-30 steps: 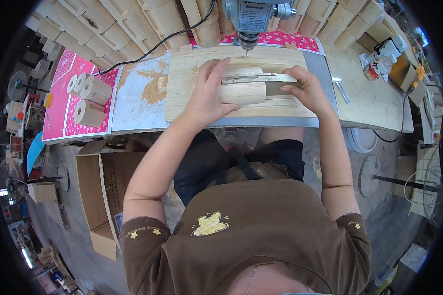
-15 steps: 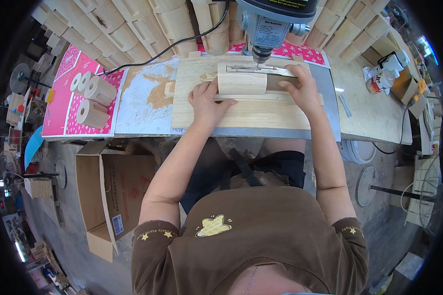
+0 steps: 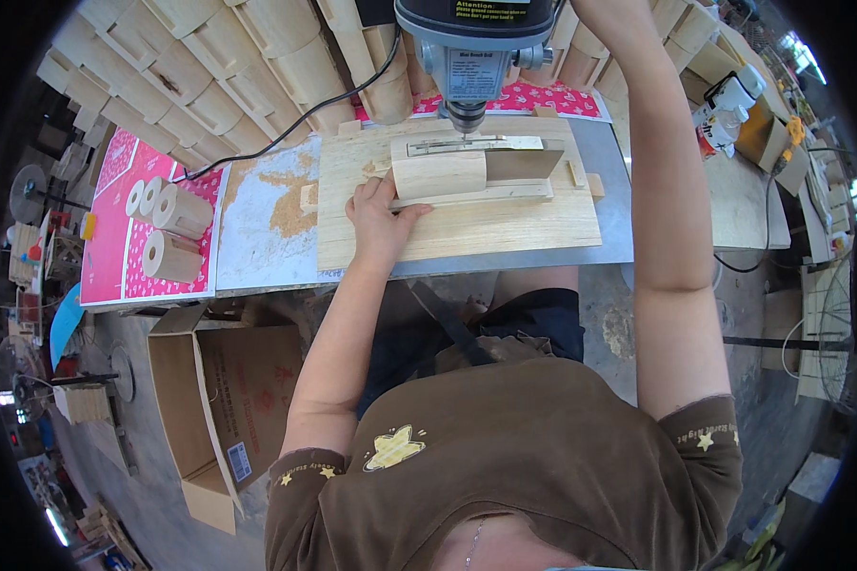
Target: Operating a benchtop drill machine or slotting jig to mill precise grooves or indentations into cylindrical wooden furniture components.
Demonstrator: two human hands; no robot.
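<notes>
Under the drill, the left hand, spread apart, touches a wooden block on a front-bare board; below-left, an open carton. The right hand: can't tell.

The workpiece is set on the board, below the drill; cylinders are placed left, stacked blocks on the far side, a carton near left.
</notes>
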